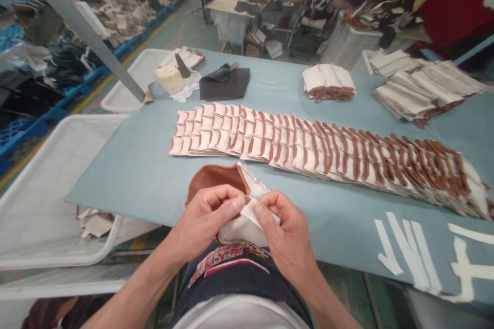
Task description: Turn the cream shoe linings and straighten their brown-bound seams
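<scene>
Over the near table edge, both hands pinch a brown leather piece with a whitish backing [218, 177], possibly a shoe upper; its brown side curls up at the left. My left hand [214, 213] has thumb and forefinger closed on its middle edge. My right hand [283, 221] pinches the same piece just to the right, where a small white flap [250, 212] shows between the thumbs. Whether that flap is tape or lining I cannot tell. Just beyond lies a long overlapping row of similar brown and white pieces [278, 139].
White tape strips [415, 252] lie on the blue-grey table [142, 164] at right. Stacked pieces [328, 81] and a larger pile [428, 87] stand at the back. A black cloth [225, 84] and a cream block [173, 79] lie back left. White bins [57, 190] flank the left edge.
</scene>
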The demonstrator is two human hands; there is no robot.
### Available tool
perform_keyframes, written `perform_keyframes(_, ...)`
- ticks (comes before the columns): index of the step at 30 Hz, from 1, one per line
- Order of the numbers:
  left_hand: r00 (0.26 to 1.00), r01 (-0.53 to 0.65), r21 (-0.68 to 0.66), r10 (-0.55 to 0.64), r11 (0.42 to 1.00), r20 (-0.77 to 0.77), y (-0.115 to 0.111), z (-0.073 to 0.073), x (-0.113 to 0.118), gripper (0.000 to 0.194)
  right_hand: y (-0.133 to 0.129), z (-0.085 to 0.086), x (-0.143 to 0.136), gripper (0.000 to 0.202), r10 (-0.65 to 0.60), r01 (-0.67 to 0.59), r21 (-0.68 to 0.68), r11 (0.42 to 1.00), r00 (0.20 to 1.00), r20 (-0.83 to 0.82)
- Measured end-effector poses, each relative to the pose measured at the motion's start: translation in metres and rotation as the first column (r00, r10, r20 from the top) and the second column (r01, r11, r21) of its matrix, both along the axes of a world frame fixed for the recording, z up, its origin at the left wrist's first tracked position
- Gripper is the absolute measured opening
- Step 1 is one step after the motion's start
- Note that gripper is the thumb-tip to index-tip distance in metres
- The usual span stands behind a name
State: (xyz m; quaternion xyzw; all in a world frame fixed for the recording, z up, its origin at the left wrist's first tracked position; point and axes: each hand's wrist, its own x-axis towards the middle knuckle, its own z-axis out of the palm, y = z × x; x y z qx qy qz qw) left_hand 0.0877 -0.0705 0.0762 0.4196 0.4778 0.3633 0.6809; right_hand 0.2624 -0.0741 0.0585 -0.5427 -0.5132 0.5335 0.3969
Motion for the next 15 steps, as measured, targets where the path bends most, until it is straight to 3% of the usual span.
perform_keyframes(15, 0.998, 0.003, 0.072, 0.002, 0.997, -0.063, 0.0077, -0.0004, 0.004, 0.036, 0.0081, -0.0051, -0.0033, 0.028, -0.054, 0.055, 0.062, 0.997, 0.998, -0.016)
